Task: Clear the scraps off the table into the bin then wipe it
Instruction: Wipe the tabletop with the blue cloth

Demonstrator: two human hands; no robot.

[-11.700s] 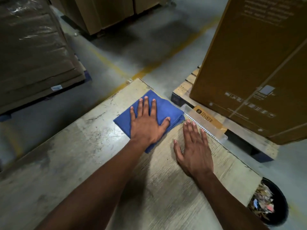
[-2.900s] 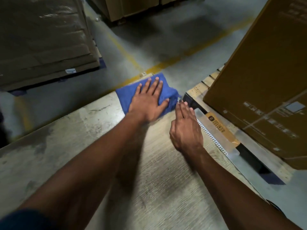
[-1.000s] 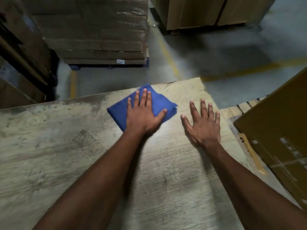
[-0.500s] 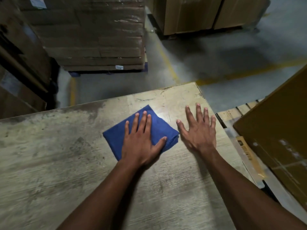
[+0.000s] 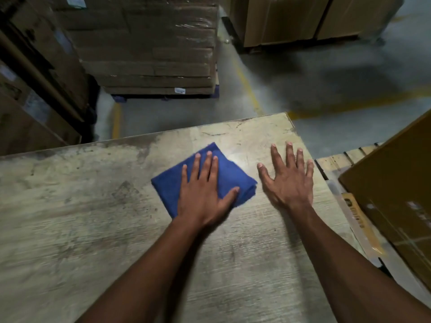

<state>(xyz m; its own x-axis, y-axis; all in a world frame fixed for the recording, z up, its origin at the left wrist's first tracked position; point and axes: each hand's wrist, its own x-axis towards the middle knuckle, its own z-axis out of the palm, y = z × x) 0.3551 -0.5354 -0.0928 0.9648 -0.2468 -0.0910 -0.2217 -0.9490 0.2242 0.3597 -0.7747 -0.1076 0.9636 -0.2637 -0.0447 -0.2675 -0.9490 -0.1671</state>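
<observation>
Left fingers (image 5: 206, 166) extended and close together, lying flat on the cloth (image 5: 224, 176); the thumb is spread to the right, its tip on the cloth's right part. The left hand (image 5: 203, 194) presses palm-down and grips nothing. Right fingers (image 5: 289, 157) straight and fanned apart, released, flat against the bench (image 5: 93, 206); the right hand (image 5: 288, 183) rests palm-down just right of the cloth, holding nothing. Whether its thumb touches the cloth's edge cannot be told.

Cloth: blue, folded to a rough square, one corner pointing to the far edge of the bench. It lies on the far right part of the bench top, partly covered by the left hand, its right edge near the right thumb.

Bench: pale, worn, streaked surface with dark stains at left and along the far edge; both forearms reach across it from the near side. No scraps show on the visible part.

Beyond the bench: grey floor (image 5: 326, 89) with yellow lines; a wrapped stack of flat cartons (image 5: 149, 43) at far left-centre; tall cartons (image 5: 291, 17) at far right. Right of the bench: a wooden pallet (image 5: 335, 159) carrying a large brown box (image 5: 396, 183).
</observation>
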